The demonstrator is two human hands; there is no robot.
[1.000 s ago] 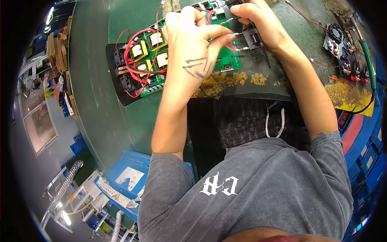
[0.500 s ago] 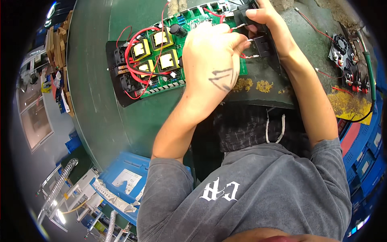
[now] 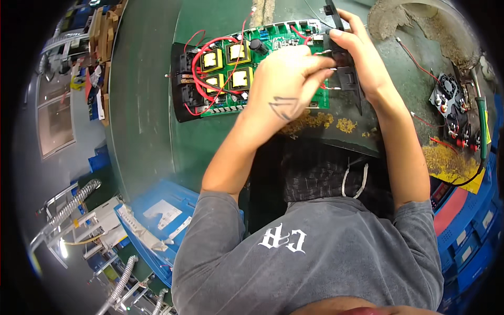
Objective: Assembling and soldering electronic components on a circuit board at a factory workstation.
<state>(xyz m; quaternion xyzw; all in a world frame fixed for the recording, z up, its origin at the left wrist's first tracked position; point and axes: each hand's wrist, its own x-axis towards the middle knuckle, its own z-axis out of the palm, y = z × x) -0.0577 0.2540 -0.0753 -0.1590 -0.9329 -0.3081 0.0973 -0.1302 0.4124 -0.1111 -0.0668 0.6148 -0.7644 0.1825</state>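
A green circuit board (image 3: pixel 319 100) lies on the bench, carrying several yellow-banded transformers (image 3: pixel 240 79) and thick red wires (image 3: pixel 197 73). Black fans (image 3: pixel 185 79) on a dark end plate border its left end. At the right end, my right hand (image 3: pixel 366 60) grips a black panel (image 3: pixel 346 79) with thumb and fingers, holding it upright. My left hand (image 3: pixel 286 86) reaches over the board, its thumb and forefinger pinching a small wire terminal (image 3: pixel 333 69) against the panel. Another wire terminal (image 3: pixel 334 88) sits just below on the panel. My left hand hides part of the board.
On the right lie a small fan assembly (image 3: pixel 448 86), loose red wires (image 3: pixel 417 60) and a green-handled soldering iron (image 3: pixel 481 113) near a yellow patch. A round, dirty tray (image 3: pixel 383 23) is at the far right. Below left stands a blue bin (image 3: pixel 181 197) with papers.
The view has shifted, so the board now appears farther right and lower. My left fingertips have come closer to the black panel, which my right hand still holds and has tilted slightly.
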